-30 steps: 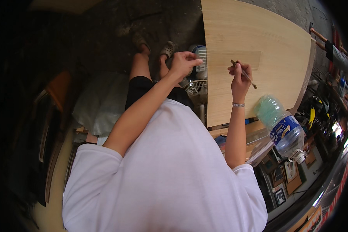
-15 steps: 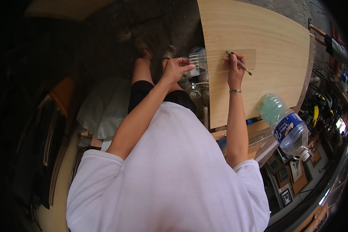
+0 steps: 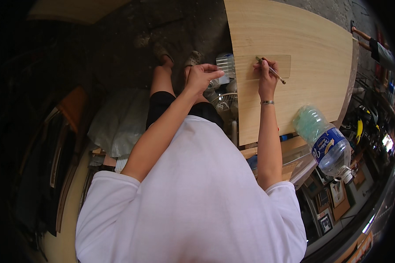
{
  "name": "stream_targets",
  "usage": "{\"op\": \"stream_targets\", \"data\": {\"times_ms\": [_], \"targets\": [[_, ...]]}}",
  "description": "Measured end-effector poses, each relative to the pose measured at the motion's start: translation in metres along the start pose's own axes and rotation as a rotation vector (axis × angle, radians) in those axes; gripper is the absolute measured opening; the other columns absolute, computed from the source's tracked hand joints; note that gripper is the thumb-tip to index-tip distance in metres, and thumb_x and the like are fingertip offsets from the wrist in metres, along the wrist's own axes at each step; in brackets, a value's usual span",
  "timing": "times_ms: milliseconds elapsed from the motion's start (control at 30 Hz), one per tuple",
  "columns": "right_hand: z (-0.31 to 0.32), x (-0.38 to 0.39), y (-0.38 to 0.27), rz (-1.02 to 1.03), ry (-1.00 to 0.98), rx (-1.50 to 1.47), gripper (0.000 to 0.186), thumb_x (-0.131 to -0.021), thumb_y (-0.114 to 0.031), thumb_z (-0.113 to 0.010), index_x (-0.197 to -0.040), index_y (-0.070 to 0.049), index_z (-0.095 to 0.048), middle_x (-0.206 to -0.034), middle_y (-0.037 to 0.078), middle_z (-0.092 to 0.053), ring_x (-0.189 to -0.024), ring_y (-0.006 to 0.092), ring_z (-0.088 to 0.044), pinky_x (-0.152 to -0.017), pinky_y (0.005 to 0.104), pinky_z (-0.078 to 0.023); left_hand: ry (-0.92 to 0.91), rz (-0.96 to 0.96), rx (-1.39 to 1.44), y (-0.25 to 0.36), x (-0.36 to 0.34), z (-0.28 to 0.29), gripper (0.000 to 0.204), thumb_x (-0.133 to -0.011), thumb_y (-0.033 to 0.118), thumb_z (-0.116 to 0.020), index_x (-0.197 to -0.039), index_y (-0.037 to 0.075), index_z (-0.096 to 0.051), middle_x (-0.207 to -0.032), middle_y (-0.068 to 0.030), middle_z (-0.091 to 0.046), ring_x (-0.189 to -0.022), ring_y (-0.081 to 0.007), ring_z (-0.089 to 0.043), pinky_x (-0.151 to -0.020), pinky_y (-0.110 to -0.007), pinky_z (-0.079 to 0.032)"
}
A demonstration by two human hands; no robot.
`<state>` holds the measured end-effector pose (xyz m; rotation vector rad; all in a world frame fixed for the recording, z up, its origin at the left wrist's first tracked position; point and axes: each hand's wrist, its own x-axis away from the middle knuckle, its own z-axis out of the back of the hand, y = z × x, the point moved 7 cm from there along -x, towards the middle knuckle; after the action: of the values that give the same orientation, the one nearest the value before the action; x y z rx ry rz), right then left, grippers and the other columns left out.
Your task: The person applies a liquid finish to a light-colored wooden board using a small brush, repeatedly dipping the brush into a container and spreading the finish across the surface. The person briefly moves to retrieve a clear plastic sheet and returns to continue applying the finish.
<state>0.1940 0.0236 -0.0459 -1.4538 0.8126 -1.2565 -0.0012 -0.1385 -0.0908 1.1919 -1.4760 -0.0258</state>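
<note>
On the wooden board [image 3: 303, 35] a small clear rectangular sheet [image 3: 283, 65] lies flat, partly beneath my right hand [image 3: 265, 72]. That hand is closed round a slim, pen-shaped tool [image 3: 274, 72] with a dark greenish end and a small round tip at the other. Past the board's left edge, my left hand [image 3: 202, 78] hovers with thumb and fingers drawn into a pinch. Anything between those fingertips is too clear or too small to make out. Just beyond them is a clear ribbed plastic object [image 3: 226, 63], lower down.
A large plastic bottle [image 3: 322, 140] with a blue label lies at the board's near right corner. Below the left edge stand a round wire fan guard [image 3: 226, 103] and clutter. Another person [image 3: 377, 50] is at the far right. Framed pictures [image 3: 324, 222] sit lower right.
My left hand has shifted slightly to the right and up, toward the board. The right hand and its tool stay nearly in place.
</note>
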Motion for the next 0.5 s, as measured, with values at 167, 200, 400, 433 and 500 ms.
{"op": "stream_targets", "data": {"times_ms": [167, 200, 400, 433, 500], "targets": [[-0.003, -0.001, -0.002, 0.018, -0.017, 0.06, 0.016, -0.102, -0.018, -0.06, -0.107, -0.003, -0.059, -0.085, 0.007, -0.07, -0.076, 0.0106, -0.065, -0.068, 0.0235, -0.051, 0.154, -0.041, -0.199, 0.01, -0.003, -0.019, 0.028, -0.074, 0.008, -0.086, -0.095, -0.006, -0.074, -0.085, -0.01, -0.074, -0.074, -0.0128, -0.068, -0.07, -0.025, -0.053], [-0.004, 0.0, -0.003, 0.018, -0.02, 0.07, 0.016, -0.101, -0.017, -0.06, -0.107, -0.002, -0.059, -0.085, 0.007, -0.07, -0.076, 0.0106, -0.065, -0.068, 0.0233, -0.051, 0.188, -0.036, -0.215, 0.01, -0.001, -0.021, 0.028, -0.073, 0.008, -0.086, -0.094, -0.007, -0.075, -0.084, -0.0102, -0.074, -0.074, -0.0126, -0.068, -0.07, -0.024, -0.053], [-0.036, 0.006, -0.02, 0.097, -0.184, 0.316, 0.011, -0.099, -0.009, -0.061, -0.103, 0.002, -0.06, -0.083, 0.007, -0.069, -0.074, 0.0107, -0.066, -0.063, 0.0238, -0.051, 0.284, 0.008, -0.302, 0.014, 0.007, -0.03, 0.031, -0.072, 0.009, -0.086, -0.096, -0.006, -0.075, -0.087, -0.0103, -0.075, -0.076, -0.0116, -0.068, -0.071, -0.023, -0.053], [-0.044, 0.007, -0.025, 0.142, -0.23, 0.384, 0.011, -0.099, -0.008, -0.061, -0.101, 0.002, -0.06, -0.082, 0.007, -0.069, -0.074, 0.0107, -0.066, -0.062, 0.024, -0.052, 0.28, 0.01, -0.3, 0.015, 0.008, -0.03, 0.031, -0.073, 0.009, -0.086, -0.097, -0.006, -0.075, -0.087, -0.0101, -0.075, -0.076, -0.0114, -0.068, -0.072, -0.023, -0.053], [-0.058, 0.005, -0.032, 0.18, -0.279, 0.527, 0.009, -0.098, -0.006, -0.062, -0.1, 0.003, -0.06, -0.081, 0.007, -0.069, -0.072, 0.011, -0.066, -0.062, 0.0246, -0.051, 0.241, 0.003, -0.264, 0.015, 0.007, -0.03, 0.031, -0.073, 0.008, -0.086, -0.099, -0.006, -0.074, -0.088, -0.0094, -0.075, -0.076, -0.011, -0.068, -0.072, -0.023, -0.053]]}}
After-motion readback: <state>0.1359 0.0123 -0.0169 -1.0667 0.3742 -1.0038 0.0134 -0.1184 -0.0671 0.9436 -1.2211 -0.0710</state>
